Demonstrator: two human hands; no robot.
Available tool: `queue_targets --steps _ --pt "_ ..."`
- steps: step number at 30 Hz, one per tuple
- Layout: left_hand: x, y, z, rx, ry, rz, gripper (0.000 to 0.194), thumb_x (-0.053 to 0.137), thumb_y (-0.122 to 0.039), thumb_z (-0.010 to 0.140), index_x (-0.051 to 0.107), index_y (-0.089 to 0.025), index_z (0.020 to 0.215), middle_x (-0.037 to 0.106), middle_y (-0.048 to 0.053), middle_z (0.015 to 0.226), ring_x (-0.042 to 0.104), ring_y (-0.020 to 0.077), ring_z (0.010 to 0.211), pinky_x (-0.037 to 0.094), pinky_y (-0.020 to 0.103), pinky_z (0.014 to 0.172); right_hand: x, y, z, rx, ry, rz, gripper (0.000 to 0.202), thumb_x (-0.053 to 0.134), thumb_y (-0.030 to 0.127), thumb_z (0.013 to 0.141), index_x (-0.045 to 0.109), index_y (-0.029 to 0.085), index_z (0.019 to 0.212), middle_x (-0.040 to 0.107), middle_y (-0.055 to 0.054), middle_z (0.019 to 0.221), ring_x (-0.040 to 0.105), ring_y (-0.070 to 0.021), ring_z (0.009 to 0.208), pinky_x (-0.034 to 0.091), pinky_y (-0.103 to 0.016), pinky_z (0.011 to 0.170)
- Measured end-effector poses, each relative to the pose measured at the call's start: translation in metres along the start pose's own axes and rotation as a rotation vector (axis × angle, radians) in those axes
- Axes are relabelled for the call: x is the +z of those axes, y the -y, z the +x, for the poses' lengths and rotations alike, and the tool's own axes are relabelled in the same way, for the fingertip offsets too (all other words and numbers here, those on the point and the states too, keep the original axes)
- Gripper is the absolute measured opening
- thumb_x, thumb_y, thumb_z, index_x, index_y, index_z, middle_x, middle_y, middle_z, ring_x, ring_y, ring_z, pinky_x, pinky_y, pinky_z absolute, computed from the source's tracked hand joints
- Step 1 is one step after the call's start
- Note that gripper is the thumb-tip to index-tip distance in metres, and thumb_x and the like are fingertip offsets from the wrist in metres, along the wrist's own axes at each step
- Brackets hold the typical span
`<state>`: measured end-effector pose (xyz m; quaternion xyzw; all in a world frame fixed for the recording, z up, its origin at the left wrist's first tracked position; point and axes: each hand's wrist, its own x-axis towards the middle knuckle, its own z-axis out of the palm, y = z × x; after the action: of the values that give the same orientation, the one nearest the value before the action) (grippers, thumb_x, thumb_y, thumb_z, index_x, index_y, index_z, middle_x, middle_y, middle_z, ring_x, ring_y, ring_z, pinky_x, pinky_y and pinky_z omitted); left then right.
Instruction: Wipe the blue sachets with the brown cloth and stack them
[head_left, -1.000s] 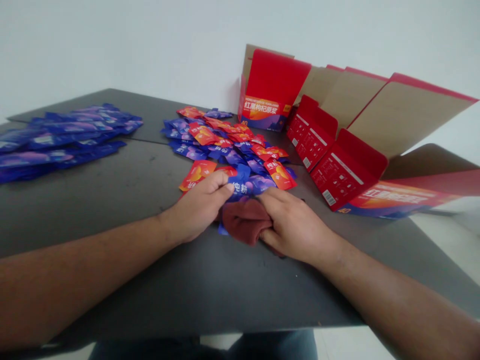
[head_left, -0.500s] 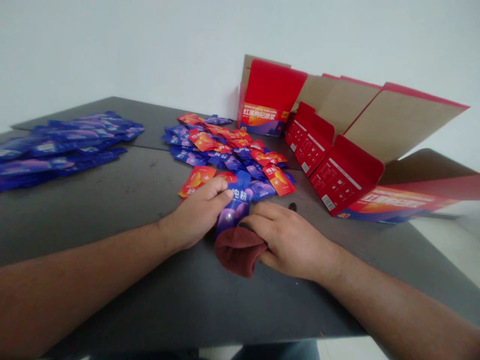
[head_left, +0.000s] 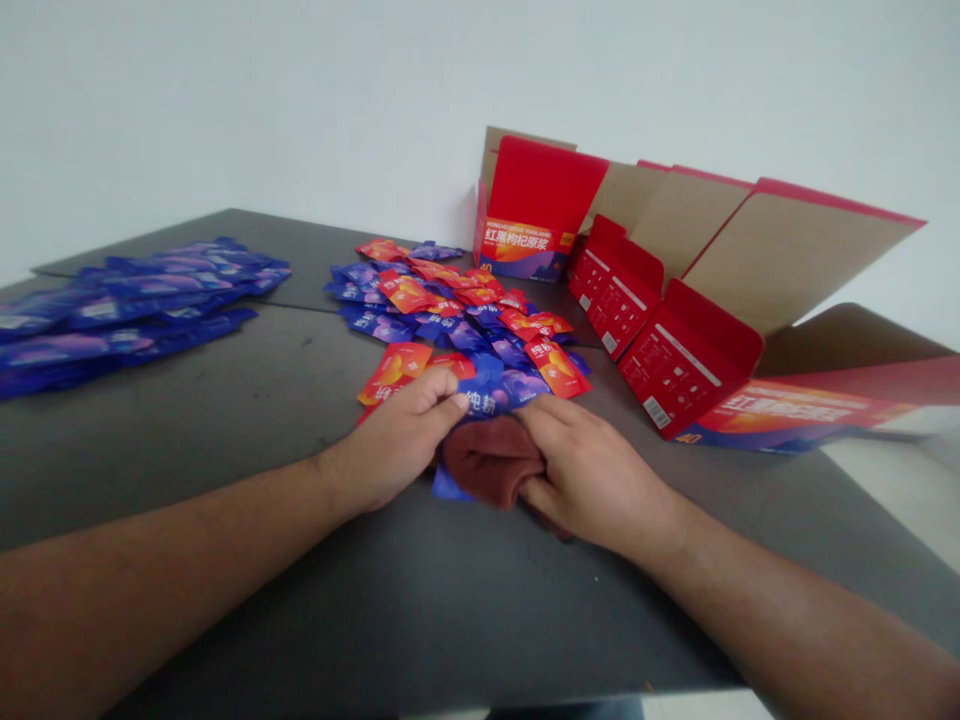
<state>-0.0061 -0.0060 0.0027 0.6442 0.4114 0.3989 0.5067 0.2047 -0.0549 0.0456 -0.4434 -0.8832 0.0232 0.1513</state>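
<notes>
My left hand (head_left: 405,430) is closed, pinching the left edge of a blue-purple sachet (head_left: 480,401) near its top. In my right hand (head_left: 585,465) is a folded brown cloth (head_left: 491,460), which lies over the middle of the sachet and hides most of its front. Only the sachet's lettered upper part and a lower blue corner show around the cloth. Just beyond my left hand lie orange-red sachets (head_left: 396,370). Behind them spreads a loose pile of mixed blue and orange-red sachets (head_left: 450,325).
Long stacks of blue sachets (head_left: 150,285) lie on the dark grey table (head_left: 300,620) at the left. Open red cartons (head_left: 682,360) stand along the right side, flaps raised. Another red carton (head_left: 525,235) stands at the back, near the white wall.
My right hand has moved the cloth up the sachet, from its lower end to its middle. My left hand keeps its pinch. The view has tilted slightly upward.
</notes>
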Motion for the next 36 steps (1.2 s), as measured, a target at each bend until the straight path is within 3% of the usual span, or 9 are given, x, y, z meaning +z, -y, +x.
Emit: queue_targets --steps 2,4,9,15,21,28,33,36 --pt "0.000 0.002 0.000 -0.028 0.016 -0.015 0.022 0.053 -0.037 0.095 0.049 -0.021 0.081 0.046 -0.003 0.073 0.041 0.0124 0.065 0.035 0.024 0.056 0.000 -0.006 0.002 0.104 -0.076 -0.032 0.016 0.060 0.018 0.082 0.057 0.019 0.098 0.060 -0.006 0.096 0.057 -0.0224 0.088 0.049 -0.036 0.079" --pt "0.000 0.002 0.000 -0.029 0.018 -0.008 0.022 0.054 -0.037 0.095 0.049 -0.021 0.080 0.047 -0.003 0.072 0.041 0.0126 0.064 0.035 0.024 0.055 0.000 -0.008 0.002 0.118 -0.085 -0.020 0.016 0.061 0.018 0.082 0.056 0.019 0.097 0.060 -0.006 0.095 0.057 -0.0219 0.086 0.050 -0.035 0.077" --pt "-0.002 -0.002 0.000 0.037 0.030 0.034 0.025 0.056 -0.037 0.094 0.048 -0.020 0.077 0.047 -0.003 0.074 0.042 0.0128 0.067 0.038 0.025 0.060 0.002 0.003 -0.002 -0.118 0.083 0.068 0.027 0.062 0.015 0.083 0.058 0.020 0.109 0.063 -0.007 0.106 0.059 -0.0235 0.101 0.050 -0.036 0.088" --pt "-0.001 0.001 0.000 -0.037 0.061 -0.024 0.023 0.055 -0.038 0.095 0.050 -0.021 0.081 0.049 -0.003 0.074 0.042 0.0122 0.064 0.035 0.025 0.056 0.002 -0.006 0.002 0.107 -0.069 -0.008 0.016 0.059 0.017 0.082 0.055 0.020 0.097 0.061 -0.006 0.097 0.059 -0.0224 0.088 0.051 -0.036 0.080" --pt "-0.001 -0.002 -0.001 0.050 0.043 0.043 0.024 0.055 -0.035 0.096 0.049 -0.020 0.079 0.046 -0.003 0.077 0.042 0.0123 0.069 0.038 0.026 0.062 0.002 0.000 -0.001 -0.122 0.072 0.062 0.025 0.062 0.017 0.085 0.058 0.019 0.109 0.063 -0.007 0.105 0.059 -0.0229 0.099 0.050 -0.035 0.087" --pt "-0.001 0.002 0.000 -0.036 0.064 -0.041 0.023 0.056 -0.038 0.095 0.050 -0.021 0.081 0.049 -0.002 0.075 0.043 0.0130 0.066 0.036 0.026 0.057 0.002 -0.008 0.002 0.101 -0.078 0.001 0.015 0.059 0.017 0.082 0.055 0.020 0.096 0.060 -0.005 0.095 0.057 -0.0211 0.085 0.049 -0.035 0.077" --pt "-0.002 -0.001 0.000 0.052 0.060 0.040 0.024 0.055 -0.035 0.096 0.049 -0.020 0.079 0.048 -0.002 0.077 0.043 0.0129 0.070 0.037 0.026 0.062 0.002 -0.003 0.000 -0.123 0.071 0.066 0.024 0.061 0.015 0.082 0.056 0.020 0.104 0.062 -0.005 0.101 0.058 -0.0215 0.094 0.049 -0.033 0.082" --pt "-0.002 0.001 0.001 0.038 0.057 0.037 0.024 0.054 -0.035 0.096 0.049 -0.020 0.079 0.049 -0.003 0.076 0.044 0.0127 0.069 0.037 0.026 0.062 0.002 -0.004 0.000 -0.052 0.022 0.036 0.023 0.061 0.015 0.080 0.056 0.020 0.102 0.061 -0.006 0.100 0.058 -0.0220 0.092 0.048 -0.034 0.080"
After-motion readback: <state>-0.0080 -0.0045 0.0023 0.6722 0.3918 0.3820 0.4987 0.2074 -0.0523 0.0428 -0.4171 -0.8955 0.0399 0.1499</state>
